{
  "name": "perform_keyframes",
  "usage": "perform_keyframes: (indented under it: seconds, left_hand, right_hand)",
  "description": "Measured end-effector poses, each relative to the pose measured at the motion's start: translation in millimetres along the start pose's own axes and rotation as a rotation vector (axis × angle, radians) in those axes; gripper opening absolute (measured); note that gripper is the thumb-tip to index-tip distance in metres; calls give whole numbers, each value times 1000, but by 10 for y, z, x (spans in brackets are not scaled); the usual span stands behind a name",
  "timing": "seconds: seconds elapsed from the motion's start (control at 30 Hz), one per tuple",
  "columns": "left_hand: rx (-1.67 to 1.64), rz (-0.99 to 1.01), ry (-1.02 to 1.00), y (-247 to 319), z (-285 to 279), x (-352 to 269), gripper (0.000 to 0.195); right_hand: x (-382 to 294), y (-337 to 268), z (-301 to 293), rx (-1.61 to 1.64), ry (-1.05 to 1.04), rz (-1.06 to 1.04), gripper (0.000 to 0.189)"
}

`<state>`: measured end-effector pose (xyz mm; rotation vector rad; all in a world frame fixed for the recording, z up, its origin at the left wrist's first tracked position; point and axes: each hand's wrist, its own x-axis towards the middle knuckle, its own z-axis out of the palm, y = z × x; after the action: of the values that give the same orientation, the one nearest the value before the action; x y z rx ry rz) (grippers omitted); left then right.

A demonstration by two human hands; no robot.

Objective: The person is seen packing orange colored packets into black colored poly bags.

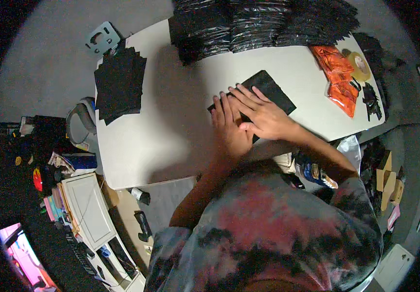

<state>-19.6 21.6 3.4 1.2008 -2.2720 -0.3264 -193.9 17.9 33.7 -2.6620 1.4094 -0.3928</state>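
A flat black rectangular piece [268, 87], fabric or plastic, lies askew on the white table. Both of my palms face down on it. My left hand [230, 127] rests over its left part, fingers pointing away from me. Partly overlapping it, my right hand [266, 115] lies flat with its fingers spread and its thumb across the left hand. Neither hand grips anything. Much of the piece is hidden beneath them.
Beyond my hands, stacks of shiny black packets [257, 25] line the table's [129, 146] far edge. Loose black sheets [120, 85] are piled at left. To the right lie an orange plastic packet [341, 95], a tape roll [360, 65] and a small black item [371, 102].
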Motion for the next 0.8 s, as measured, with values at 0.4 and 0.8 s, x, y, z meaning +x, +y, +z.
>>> perform_keyframes:
  seconds: [0.4, 0.8]
  left_hand:
    - [125, -12, -108, 74, -105, 91, 98]
    - [190, 14, -133, -354, -578, 132, 77]
  right_hand:
    - [-211, 401, -347, -90, -41, 233, 84]
    - [-1015, 1912, -955, -658, 384, 755, 60]
